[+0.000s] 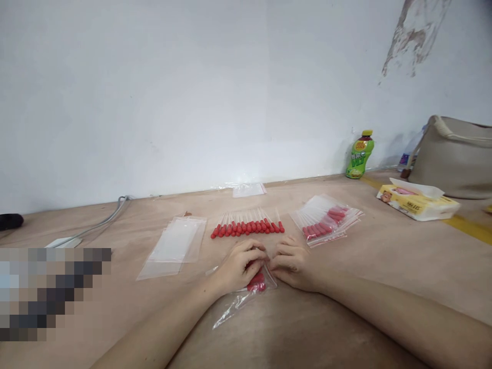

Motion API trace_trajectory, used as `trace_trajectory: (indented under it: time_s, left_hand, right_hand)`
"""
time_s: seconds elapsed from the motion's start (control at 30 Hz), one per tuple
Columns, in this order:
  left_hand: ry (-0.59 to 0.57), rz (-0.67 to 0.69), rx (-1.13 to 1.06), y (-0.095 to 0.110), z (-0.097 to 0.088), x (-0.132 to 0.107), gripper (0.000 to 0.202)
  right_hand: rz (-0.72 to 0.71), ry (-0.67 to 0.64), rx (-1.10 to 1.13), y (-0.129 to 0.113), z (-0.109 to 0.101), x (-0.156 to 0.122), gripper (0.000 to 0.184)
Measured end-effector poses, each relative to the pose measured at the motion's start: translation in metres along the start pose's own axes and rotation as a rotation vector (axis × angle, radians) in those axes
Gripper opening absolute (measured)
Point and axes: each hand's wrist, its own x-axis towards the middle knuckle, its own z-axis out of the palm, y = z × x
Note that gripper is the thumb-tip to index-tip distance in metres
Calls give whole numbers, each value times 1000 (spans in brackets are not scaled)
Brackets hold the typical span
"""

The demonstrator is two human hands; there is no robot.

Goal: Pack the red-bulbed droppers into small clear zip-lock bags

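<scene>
My left hand (237, 267) and my right hand (292, 264) meet over a small clear zip bag (240, 301) lying on the brown table (346, 287). Both hands pinch the bag's top edge, fingers curled. Red-tipped droppers (257, 283) show inside the bag, under my left fingers. Just beyond my hands lies a row of several loose red-tipped droppers (248, 226). A stack of filled bags (326, 219) sits to the right of that row. A pile of empty clear bags (175, 245) lies to the left.
A green drink bottle (360, 155) stands by the white wall. A tissue pack (417, 201) and a beige bag (453, 159) sit at the right. Another clear bag (248, 190) lies near the wall. A grey cable (103, 220) runs at the left.
</scene>
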Motion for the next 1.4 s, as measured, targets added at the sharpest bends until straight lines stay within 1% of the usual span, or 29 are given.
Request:
trace_trajectory:
  time_s: [0.1, 0.2, 0.33, 0.4, 0.47, 0.57, 0.67, 0.73, 0.8, 0.87, 0.93, 1.0, 1.03, 1.1, 1.13, 1.2, 1.23, 1.3, 1.4]
  left_hand:
    - [7, 12, 7, 0, 0, 0, 22]
    - [-39, 64, 86, -1, -5, 1, 22]
    - [-145, 213, 365, -4, -10, 3, 20]
    - [-145, 291, 512, -5, -10, 2, 21]
    - [-151, 348, 607, -6, -8, 2, 25]
    - [-184, 381, 648, -5, -8, 1, 26]
    - [-186, 355, 628, -5, -13, 1, 26]
    - [-161, 340, 608, -7, -21, 1, 26]
    - [-107, 342, 596, -10, -30, 1, 28]
    - [-48, 354, 608, -12, -38, 1, 29]
    - [-31, 353, 627, -11, -41, 1, 29]
    - [-57, 293, 607, -7, -39, 1, 28]
    - [-69, 229, 570, -4, -37, -1, 27]
    - [-82, 57, 451, 4, -33, -5, 24]
    - [-89, -29, 378, 7, -31, -9, 26]
    - [-120, -155, 241, 10, -28, -19, 40]
    - [-145, -191, 187, 10, -27, -25, 48]
    - [-174, -224, 114, 8, -25, -34, 56]
    - [-143, -238, 65, 2, -20, -37, 56]
  right_hand:
    - [-34, -21, -45, -2, -2, 2, 10]
    - [-63, -43, -126, -3, -5, 3, 12]
    - [-97, -88, -190, -3, -7, 4, 15]
    - [-130, -92, -210, -4, -7, 5, 17]
    - [-156, -93, -233, -5, -7, 6, 18]
    - [-187, -103, -268, -4, -7, 8, 20]
    - [-197, -156, -259, -3, -9, 8, 17]
    - [-183, -213, -228, -3, -13, 8, 13]
    - [-134, -262, -192, -4, -17, 8, 11]
    - [-32, -293, -129, -6, -21, 9, 13]
    - [90, -319, -20, -7, -25, 10, 17]
    - [203, -322, 89, -8, -25, 10, 22]
    - [242, -312, 128, -8, -24, 10, 24]
    - [287, -280, 168, -7, -20, 10, 22]
    - [295, -267, 176, -7, -18, 11, 19]
    - [309, -256, 176, -7, -13, 12, 13]
    - [323, -253, 166, -7, -11, 12, 11]
    - [351, -255, 145, -8, -8, 14, 8]
    - [392, -278, 137, -7, -6, 16, 10]
